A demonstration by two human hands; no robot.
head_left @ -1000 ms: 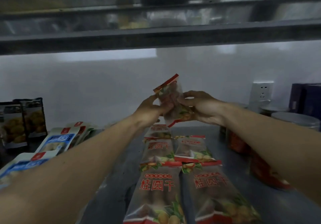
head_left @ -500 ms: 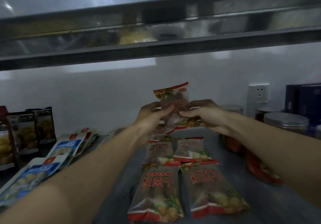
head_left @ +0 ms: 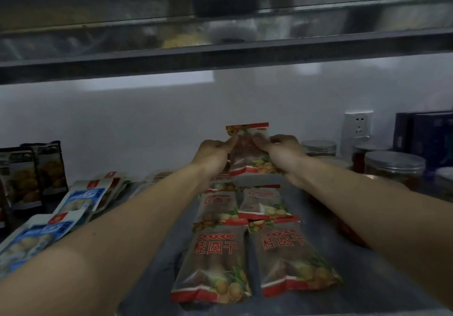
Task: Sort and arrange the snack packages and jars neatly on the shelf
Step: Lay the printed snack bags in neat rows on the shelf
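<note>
Snack pkg (head_left: 248,151), clear film w/ red bands top and bottom, is held upright at the back of the shelf (head_left: 367,261), above the far end of the two rows of matching pkgs (head_left: 245,249) lying flat. Whether its bottom edge touches the shelf or the pkg under it, can't tell.

Left hand (head_left: 213,155) pinches its left edge, right hand (head_left: 279,152) its right edge, both near the upper part, fingers closed on the film.

Handling, as a guess: light, soft pouch, lumpy dried fruit inside, so it sags and won't stand alone. Film prob. slick; thin sealed edges are the safest grab pts, no squeezing the middle. Not fragile, but contents shift and can throw the alignment off. Two-hand side grip suits laying it flat and square w/ the row.

Around it: jars (head_left: 394,166) w/ metal lids to the right, near the right forearm, so easy to nudge. Dark boxes (head_left: 431,134) and wall socket (head_left: 358,127) behind those. Left side: blue-white pkgs (head_left: 78,199) fanned out, dark pouches (head_left: 31,176) standing at the far left. Upper shelf (head_left: 220,60) overhead, blurred.
</note>
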